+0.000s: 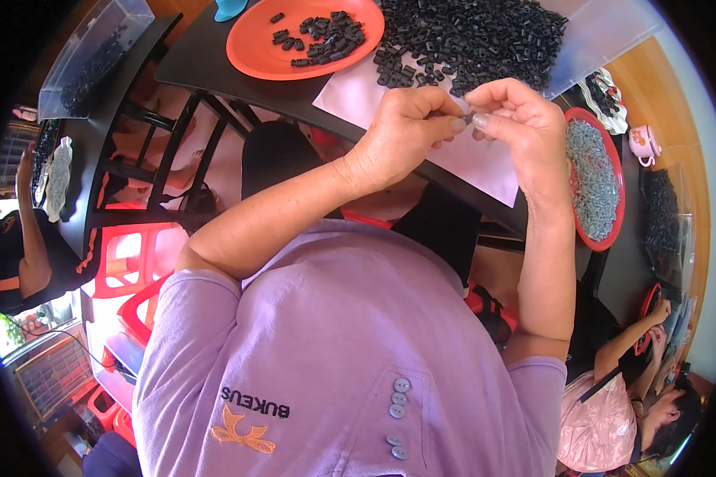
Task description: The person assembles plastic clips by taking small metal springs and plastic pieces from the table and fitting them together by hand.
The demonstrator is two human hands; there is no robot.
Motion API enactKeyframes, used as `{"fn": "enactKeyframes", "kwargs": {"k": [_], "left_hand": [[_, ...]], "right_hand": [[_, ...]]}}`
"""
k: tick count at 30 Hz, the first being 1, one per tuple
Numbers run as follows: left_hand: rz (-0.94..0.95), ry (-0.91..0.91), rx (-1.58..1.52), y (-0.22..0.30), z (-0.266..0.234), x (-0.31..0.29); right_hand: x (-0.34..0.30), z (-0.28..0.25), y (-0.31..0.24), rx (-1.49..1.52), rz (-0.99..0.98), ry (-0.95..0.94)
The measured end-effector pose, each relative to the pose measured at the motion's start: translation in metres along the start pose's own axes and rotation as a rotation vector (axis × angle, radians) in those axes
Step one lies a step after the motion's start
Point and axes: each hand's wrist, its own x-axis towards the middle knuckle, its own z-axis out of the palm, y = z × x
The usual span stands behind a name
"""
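My left hand point(406, 131) and my right hand point(517, 119) meet above the near edge of a dark table point(215, 67), fingertips pinched together on a small dark part point(467, 117) that is mostly hidden between them. Just beyond lies a big heap of small black plastic parts point(469, 40) on a pale sheet point(469, 159). To the left of the heap, an orange plate point(254, 48) holds several of the same black parts. To the right, a red plate point(612, 199) is full of small grey metal pieces.
A clear plastic box point(95, 52) of black parts stands at the far left. Red plastic stools point(127, 254) sit under the table. Other people work at the left edge point(16, 254) and lower right point(620, 397). A small pink cup point(644, 143) stands at the right.
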Motion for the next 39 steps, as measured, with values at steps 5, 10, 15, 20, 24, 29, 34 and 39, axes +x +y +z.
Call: {"fn": "enactKeyframes", "kwargs": {"k": [5,10,15,20,24,29,34,39], "left_hand": [[0.041,0.017,0.006,-0.007,0.001,0.002],[0.064,0.059,0.042,-0.004,0.003,-0.001],[0.062,0.039,0.137,-0.004,0.002,-0.001],[0.074,0.049,0.147,-0.003,0.003,-0.001],[0.098,0.061,0.133,-0.003,0.004,-0.001],[0.067,0.030,0.159,-0.005,0.002,-0.001],[0.113,0.077,0.166,-0.005,0.006,-0.001],[0.171,0.049,0.222,-0.010,0.005,0.000]], "right_hand": [[0.001,0.009,-0.008,-0.401,-0.155,-0.051],[-0.009,0.021,-0.010,-0.542,-0.331,0.058],[-0.013,0.023,-0.002,-0.572,-0.387,0.136],[-0.012,0.023,0.002,-0.554,-0.415,0.155],[-0.010,0.019,0.004,-0.501,-0.338,0.136],[-0.009,0.017,0.005,-0.373,-0.265,0.123],[-0.008,0.023,0.006,-0.832,-0.597,0.133],[-0.003,0.024,0.007,-1.041,-0.860,0.121]]}}
